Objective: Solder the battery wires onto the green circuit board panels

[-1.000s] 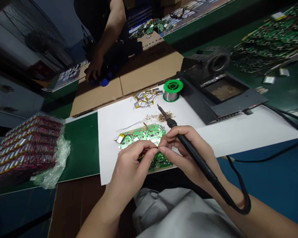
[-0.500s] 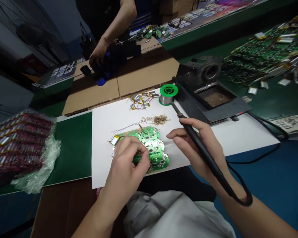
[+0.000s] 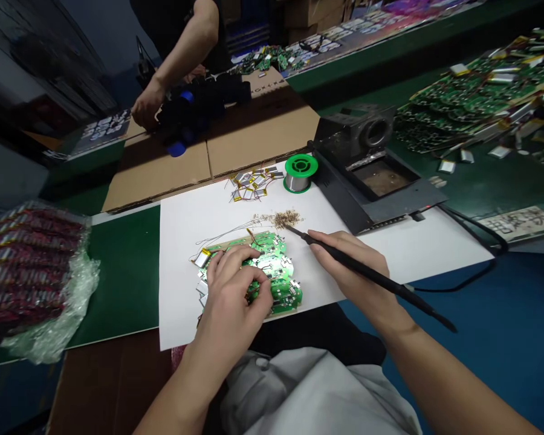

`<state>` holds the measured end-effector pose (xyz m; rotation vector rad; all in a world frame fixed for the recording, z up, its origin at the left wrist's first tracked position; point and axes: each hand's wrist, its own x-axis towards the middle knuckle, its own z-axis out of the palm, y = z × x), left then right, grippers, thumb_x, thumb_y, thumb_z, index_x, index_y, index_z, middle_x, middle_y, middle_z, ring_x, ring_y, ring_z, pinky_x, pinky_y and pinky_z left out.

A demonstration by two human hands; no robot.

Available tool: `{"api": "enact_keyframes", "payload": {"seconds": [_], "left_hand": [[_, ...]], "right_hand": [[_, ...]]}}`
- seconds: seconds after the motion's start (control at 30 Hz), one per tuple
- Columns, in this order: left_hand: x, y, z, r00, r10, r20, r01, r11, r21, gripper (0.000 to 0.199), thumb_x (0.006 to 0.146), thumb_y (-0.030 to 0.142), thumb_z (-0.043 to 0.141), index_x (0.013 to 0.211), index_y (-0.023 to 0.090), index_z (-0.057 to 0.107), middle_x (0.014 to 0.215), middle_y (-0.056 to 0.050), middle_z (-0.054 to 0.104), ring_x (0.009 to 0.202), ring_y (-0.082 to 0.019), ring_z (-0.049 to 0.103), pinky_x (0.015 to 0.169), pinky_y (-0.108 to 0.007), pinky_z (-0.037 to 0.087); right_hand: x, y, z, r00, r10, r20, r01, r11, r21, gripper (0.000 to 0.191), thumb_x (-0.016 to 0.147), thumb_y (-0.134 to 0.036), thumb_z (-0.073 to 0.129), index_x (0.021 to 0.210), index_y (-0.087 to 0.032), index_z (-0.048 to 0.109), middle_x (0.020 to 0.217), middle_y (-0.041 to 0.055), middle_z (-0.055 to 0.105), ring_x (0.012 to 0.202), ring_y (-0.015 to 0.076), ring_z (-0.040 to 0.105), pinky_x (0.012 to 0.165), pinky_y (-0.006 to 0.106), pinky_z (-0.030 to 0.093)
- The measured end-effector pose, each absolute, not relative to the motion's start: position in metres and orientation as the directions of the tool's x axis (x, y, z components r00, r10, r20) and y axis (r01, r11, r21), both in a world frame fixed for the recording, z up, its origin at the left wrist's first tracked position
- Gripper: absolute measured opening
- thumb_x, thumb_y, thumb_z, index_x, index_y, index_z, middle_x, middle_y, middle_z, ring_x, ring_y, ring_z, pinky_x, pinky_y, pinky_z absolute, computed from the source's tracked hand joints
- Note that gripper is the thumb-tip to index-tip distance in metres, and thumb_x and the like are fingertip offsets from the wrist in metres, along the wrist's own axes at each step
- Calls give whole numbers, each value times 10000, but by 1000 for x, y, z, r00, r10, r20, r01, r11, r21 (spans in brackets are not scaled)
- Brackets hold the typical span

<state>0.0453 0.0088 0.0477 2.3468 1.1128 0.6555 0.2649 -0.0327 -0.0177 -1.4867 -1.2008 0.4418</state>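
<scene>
My right hand (image 3: 356, 272) grips a black soldering iron (image 3: 367, 275) like a pen. The iron's tip reaches the heap of brown crumbs (image 3: 286, 218) on the white paper. My left hand (image 3: 236, 290) rests over a panel of green circuit boards (image 3: 274, 244), thumb and forefinger curled together at its lower part. Whatever those fingertips pinch is too small to make out. A small silver battery (image 3: 202, 258) with a yellow end lies at the panel's upper left corner. Thin solder wires (image 3: 226, 231) stretch from the heap toward that battery.
Behind the heap stand a green solder spool (image 3: 300, 173) and loose batteries (image 3: 254, 183). A black metal soldering station (image 3: 381, 175) sits to the right. Bubble-wrapped batteries (image 3: 31, 272) are stacked left; more boards (image 3: 462, 103) pile up right. Across the cardboard, another person's hand (image 3: 148, 106) handles dark items.
My right hand has lowered the soldering iron, bringing its tip from beside the spool down to the brown heap. My left hand stays on the panel. The other person's hand has shifted left.
</scene>
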Motion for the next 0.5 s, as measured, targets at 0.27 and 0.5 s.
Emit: {"api": "enact_keyframes", "payload": {"seconds": [0.27, 0.5], "left_hand": [[47, 9, 50, 550, 806, 218, 562, -551, 617, 180, 963, 95, 555, 842, 224, 591, 1208, -76, 690, 1267, -284, 605, 1165, -618, 340], [48, 10, 53, 561, 801, 206, 557, -550, 622, 187, 957, 70, 590, 843, 216, 613, 1206, -79, 683, 1276, -280, 592, 1177, -596, 341]], "right_hand": [[264, -34, -15, 342, 845, 411, 474, 223, -852, 199, 945, -208, 714, 1109, -270, 807, 947, 46, 788, 893, 191, 753, 841, 330, 602], [262, -47, -12, 426, 796, 431, 497, 193, -846, 224, 929, -209, 747, 1125, -309, 787, 1059, 30, 780, 981, 206, 745, 876, 353, 603]]}}
